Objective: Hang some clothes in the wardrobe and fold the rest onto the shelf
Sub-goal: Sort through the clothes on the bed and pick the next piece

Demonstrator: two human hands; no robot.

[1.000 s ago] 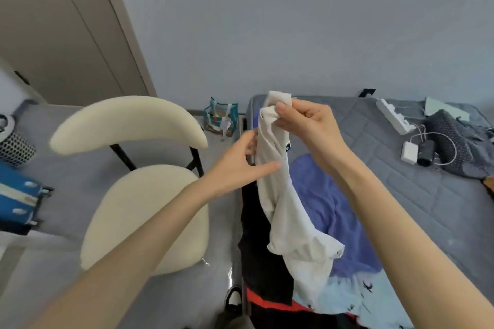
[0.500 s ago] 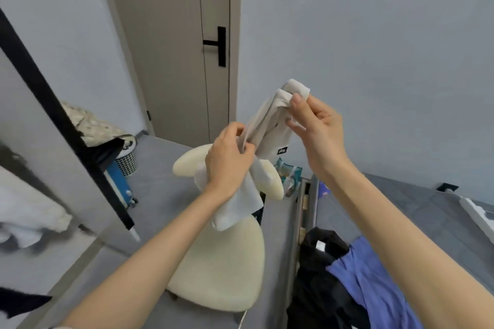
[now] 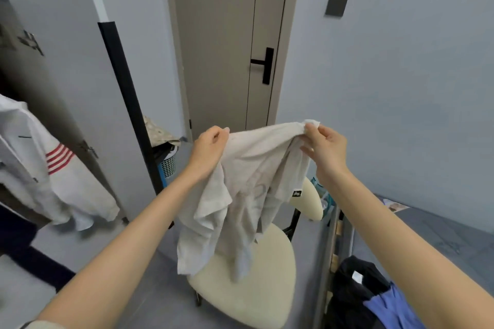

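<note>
While the left hand and right hand each pinch its top edge, 2 grips apart, the beige T-shirt hangs limp above the cream chair; light, floppy cloth, probably best held at the shoulders.

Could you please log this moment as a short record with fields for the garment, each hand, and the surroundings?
garment: pale beige cotton T-shirt, spread between both hands, hanging in front of the chair
left hand: grip closed round one top corner of the shirt
right hand: pinches the other top corner
chair: cream padded chair with black frame, below the shirt
wardrobe side: white top with red stripes hanging at left
bed edge: black garment and blue garment lying at lower right
</note>
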